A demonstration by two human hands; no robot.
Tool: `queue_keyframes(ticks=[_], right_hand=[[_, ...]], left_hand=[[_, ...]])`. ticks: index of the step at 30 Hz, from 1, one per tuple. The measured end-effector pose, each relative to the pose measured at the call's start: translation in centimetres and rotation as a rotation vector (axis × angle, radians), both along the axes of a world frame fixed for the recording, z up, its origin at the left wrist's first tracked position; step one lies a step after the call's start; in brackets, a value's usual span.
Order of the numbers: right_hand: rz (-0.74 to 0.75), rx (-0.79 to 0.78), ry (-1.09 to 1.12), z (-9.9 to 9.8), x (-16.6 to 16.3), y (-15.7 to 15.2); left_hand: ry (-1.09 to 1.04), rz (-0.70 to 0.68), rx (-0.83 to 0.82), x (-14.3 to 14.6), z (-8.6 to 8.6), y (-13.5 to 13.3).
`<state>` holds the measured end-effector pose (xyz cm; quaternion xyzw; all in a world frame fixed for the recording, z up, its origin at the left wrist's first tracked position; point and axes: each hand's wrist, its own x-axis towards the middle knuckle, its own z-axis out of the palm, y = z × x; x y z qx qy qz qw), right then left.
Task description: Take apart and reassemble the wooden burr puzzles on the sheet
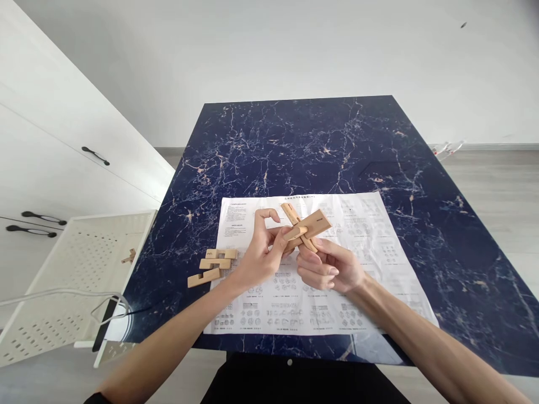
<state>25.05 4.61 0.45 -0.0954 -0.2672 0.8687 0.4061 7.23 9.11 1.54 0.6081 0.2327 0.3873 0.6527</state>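
Both hands hold a partly joined wooden puzzle (305, 224) of crossed notched bars above a printed instruction sheet (370, 247). My left hand (259, 252) pinches the bars from the left with thumb and fingers closed on them. My right hand (328, 268) grips the lower end of the crossed bars from below, fingers curled. Three loose notched wooden pieces (214, 264) lie on the table at the sheet's left edge, just left of my left hand.
The sheet lies on a dark blue marbled table (295, 146). A white perforated tray (71, 275) stands to the left with a small wooden piece (129, 257) in it and a white cable (101, 300) across it. White cabinets (63, 146) line the left wall.
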Motion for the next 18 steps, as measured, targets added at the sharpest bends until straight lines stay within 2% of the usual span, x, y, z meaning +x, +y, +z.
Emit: queue_keyframes(ticks=[5,12,15,18], right_hand=[[0.057,0.054,-0.029,-0.44,0.24,-0.07],[0.088,0.103,0.038,-0.27,-0.08,0.33],[0.036,0.114,0.0,-0.12,-0.34,0.28],[-0.103,0.121,-0.117,0.04,-0.74,-0.1]], left_hand=[[0.008,0.026,-0.039,0.24,0.44,0.13],[-0.044,0.116,-0.027,0.25,0.56,0.17],[-0.034,0.13,-0.081,0.29,0.43,0.15],[0.01,0.159,-0.128,0.41,-0.04,0.23]])
